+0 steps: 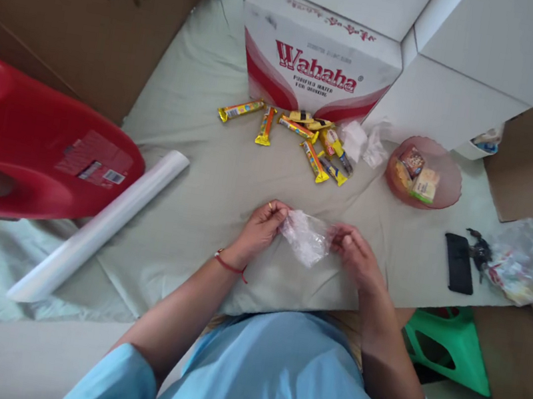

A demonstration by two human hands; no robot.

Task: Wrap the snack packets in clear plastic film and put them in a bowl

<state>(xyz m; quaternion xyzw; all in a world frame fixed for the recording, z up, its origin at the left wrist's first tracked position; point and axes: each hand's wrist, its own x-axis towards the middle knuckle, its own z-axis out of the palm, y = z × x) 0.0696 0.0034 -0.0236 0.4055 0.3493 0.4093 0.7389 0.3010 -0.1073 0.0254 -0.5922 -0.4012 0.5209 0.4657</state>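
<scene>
A crumpled clear plastic bag [307, 238] is stretched between my two hands, just above the pale cloth on the table. My left hand [265, 226] pinches its left side between thumb and fingers. On the other side, my right hand [355, 253] grips the bag's right edge with curled fingers. Beyond the hands lie several yellow-wrapped snack bars [314, 160], loosely scattered. Beside them, to the right, are white crumpled wrappings [354, 139]. A translucent pink bowl [450, 188] with several small snack packets stands farther right.
A white and red Wahaba carton [318, 66] stands at the back. To the left are a long white roll [100, 227], a red plastic piece [42, 144] and a large brown box [85, 2]. A black phone [458, 264], keys [480, 250] and a plastic bag [522, 260] lie right, above a green stool [455, 347].
</scene>
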